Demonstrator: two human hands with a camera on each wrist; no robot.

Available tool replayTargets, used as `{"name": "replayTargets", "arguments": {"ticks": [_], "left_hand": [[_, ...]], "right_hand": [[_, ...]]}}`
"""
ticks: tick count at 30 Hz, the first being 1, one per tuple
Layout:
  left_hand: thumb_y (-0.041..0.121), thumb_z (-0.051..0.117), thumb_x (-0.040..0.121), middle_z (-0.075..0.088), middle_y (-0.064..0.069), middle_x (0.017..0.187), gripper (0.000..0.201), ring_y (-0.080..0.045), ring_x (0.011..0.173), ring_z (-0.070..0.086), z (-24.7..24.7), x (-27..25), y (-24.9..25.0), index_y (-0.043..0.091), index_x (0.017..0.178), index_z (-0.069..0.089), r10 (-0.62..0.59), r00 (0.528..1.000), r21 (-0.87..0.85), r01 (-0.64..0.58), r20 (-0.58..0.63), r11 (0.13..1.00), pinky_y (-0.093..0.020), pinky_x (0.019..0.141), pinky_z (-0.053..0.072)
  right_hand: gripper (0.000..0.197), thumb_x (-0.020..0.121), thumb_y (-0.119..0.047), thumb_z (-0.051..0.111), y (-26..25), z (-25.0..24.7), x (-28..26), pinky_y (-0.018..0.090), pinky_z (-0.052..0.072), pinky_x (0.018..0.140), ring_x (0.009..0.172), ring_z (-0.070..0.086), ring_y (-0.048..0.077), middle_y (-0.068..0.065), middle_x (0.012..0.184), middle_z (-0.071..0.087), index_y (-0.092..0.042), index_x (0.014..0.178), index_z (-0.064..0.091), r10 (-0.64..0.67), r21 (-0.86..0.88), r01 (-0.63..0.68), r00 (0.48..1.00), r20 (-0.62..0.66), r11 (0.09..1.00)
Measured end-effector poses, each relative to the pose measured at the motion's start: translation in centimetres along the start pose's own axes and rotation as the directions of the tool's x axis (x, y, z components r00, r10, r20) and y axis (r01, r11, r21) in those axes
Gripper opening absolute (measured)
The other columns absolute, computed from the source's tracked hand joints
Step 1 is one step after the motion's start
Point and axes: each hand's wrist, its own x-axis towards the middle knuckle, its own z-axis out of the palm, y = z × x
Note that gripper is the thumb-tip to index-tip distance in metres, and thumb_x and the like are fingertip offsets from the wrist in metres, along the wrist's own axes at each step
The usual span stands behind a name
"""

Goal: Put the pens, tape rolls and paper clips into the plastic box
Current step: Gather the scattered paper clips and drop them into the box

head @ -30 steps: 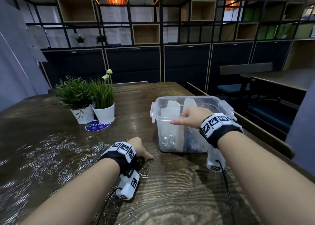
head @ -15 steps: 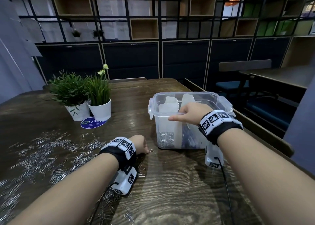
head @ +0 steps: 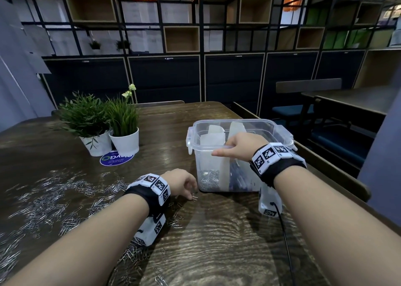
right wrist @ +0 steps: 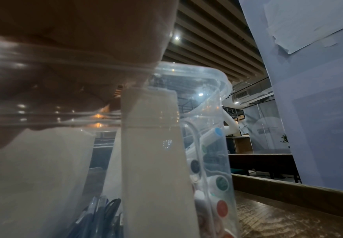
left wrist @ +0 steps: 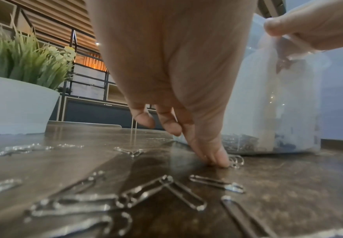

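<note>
Left hand [head: 181, 182] fingertips [left wrist: 217, 158] pinching a paper clip [left wrist: 235, 161] on the table [head: 217, 242], right hand [head: 237, 147] gripping the plastic box [head: 280, 131] near rim, blue sticker [head: 116, 158] writing too blurry to read

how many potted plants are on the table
2. Both stand at the table's far left: the bushier potted plant farther left, the grassy flowering one right beside it, nearer the plastic box. None seem hidden.

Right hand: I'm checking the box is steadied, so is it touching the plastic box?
Touching. The head view shows the right hand on the plastic box, fingers curled over its near rim.
</note>
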Motion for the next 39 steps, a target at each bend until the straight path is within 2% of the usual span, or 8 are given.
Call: {"name": "replayTargets", "arguments": {"ticks": [4,12,15,18,25,30,33,39], "left_hand": [[0.034,0.074,0.079,0.059,0.02,0.073,0.009,-0.001,0.078,0.054,0.5,0.2,0.1,0.034,0.081,0.065,-0.009,1.0,-0.021,0.01,0.005,1.0,-0.027,0.084,0.042],[0.034,0.056,0.091,0.064,0.007,0.098,0.012,-0.016,0.098,0.056,1.1,-0.6,0.3,0.026,0.091,0.064,-0.069,0.997,0.153,0.061,0.042,0.986,-0.038,0.093,0.038],[0.03,0.06,0.091,0.061,0.009,0.089,0.01,-0.011,0.088,0.055,0.7,-2.0,-0.9,0.022,0.089,0.065,-0.057,0.998,0.018,0.057,0.0,0.998,-0.032,0.088,0.045],[0.026,0.068,0.086,0.065,0.011,0.087,0.006,-0.007,0.084,0.058,0.3,-4.1,-2.7,0.024,0.082,0.065,-0.086,0.995,-0.122,0.078,-0.057,0.989,-0.024,0.083,0.046],[0.035,0.083,0.07,0.063,0.012,0.084,0.05,-0.008,0.085,0.06,2.6,-6.5,-3.6,0.024,0.114,0.061,-0.185,0.981,-0.196,0.171,-0.059,0.966,-0.022,0.085,0.047],[0.042,0.08,0.071,0.062,0.017,0.083,0.029,-0.007,0.092,0.06,2.6,-5.9,-2.8,0.03,0.092,0.065,-0.231,0.97,-0.088,0.224,-0.081,0.971,-0.036,0.099,0.042],[0.042,0.076,0.075,0.063,0.02,0.082,0.016,-0.004,0.097,0.059,2.5,-5.8,-2.7,0.033,0.079,0.064,-0.254,0.963,-0.034,0.251,-0.095,0.967,-0.038,0.101,0.036],[0.038,0.073,0.079,0.062,0.019,0.083,0.015,-0.009,0.103,0.058,2.5,-5.9,-2.7,0.031,0.078,0.059,-0.282,0.955,-0.022,0.281,-0.087,0.959,-0.041,0.102,0.036]], "right_hand": [[0.076,0.07,-0.086,0.047,-0.1,-0.2,-0.2,0.035,0.053,0.084,0.088,0.066,0.015,-0.005,0.091,0.073,-0.022,0.101,0.073,-0.008,0.001,0.008,1.0,0.006,1.0],[0.085,0.068,-0.088,0.046,0.2,0.2,0.2,0.032,0.053,0.078,0.085,0.068,0.018,0.0,0.089,0.074,-0.013,0.099,0.072,-0.006,-0.018,0.006,1.0,0.007,1.0],[0.075,0.068,-0.088,0.047,0.0,0.1,0.2,0.031,0.047,0.066,0.072,0.064,0.02,-0.002,0.068,0.062,-0.015,0.075,0.065,-0.003,-0.005,0.004,0.999,0.034,1.0],[0.068,0.068,-0.086,0.049,-0.3,0.1,0.0,0.029,0.042,0.061,0.063,0.055,0.016,-0.003,0.065,0.056,-0.019,0.07,0.058,-0.005,0.005,0.005,0.999,0.048,1.0],[0.066,0.072,-0.084,0.049,-1.4,0.0,-1.2,0.03,0.045,0.064,0.066,0.06,0.018,-0.004,0.063,0.06,-0.018,0.067,0.055,0.002,-0.013,-0.001,0.999,0.038,1.0],[0.076,0.069,-0.087,0.048,-1.7,0.2,-2.0,0.033,0.052,0.074,0.076,0.068,0.019,-0.001,0.071,0.071,-0.014,0.07,0.068,0.01,-0.009,-0.009,0.999,0.043,1.0],[0.067,0.07,-0.085,0.05,-1.9,0.1,-2.3,0.031,0.049,0.069,0.074,0.068,0.019,-0.004,0.064,0.066,-0.019,0.062,0.061,0.014,0.004,-0.014,0.999,0.042,1.0],[0.064,0.072,-0.082,0.051,-2.2,-0.2,-2.4,0.026,0.04,0.058,0.059,0.055,0.013,-0.007,0.057,0.056,-0.02,0.058,0.053,0.032,0.001,-0.032,0.998,0.061,0.999]]}}
